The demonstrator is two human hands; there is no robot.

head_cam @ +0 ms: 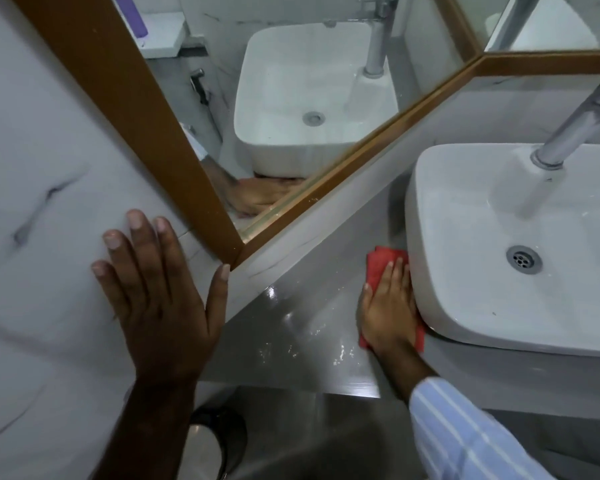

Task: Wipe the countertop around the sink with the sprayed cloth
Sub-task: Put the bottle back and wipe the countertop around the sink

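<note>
Left hand point(153, 299): flat, fingers spread wide on marble wall point(32, 150). Right hand point(390, 306): palm pressing red cloth point(378, 268) onto wet grey countertop point(291, 323), apparently touching white sink point(499, 237). Behind: tap point(575, 126), wood-framed mirror point(291, 81).

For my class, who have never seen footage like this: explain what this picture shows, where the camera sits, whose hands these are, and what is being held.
There is one picture, taken by a wide-angle camera worn on a person's head, looking down. No machine is involved, only two bare hands. The left hand rests flat, fingers spread, on the marbled wall beside a wood-framed mirror. The right hand presses a red cloth onto the grey countertop, right against the side of a white sink. The countertop looks wet and shiny. A chrome tap stands behind the basin.
</note>
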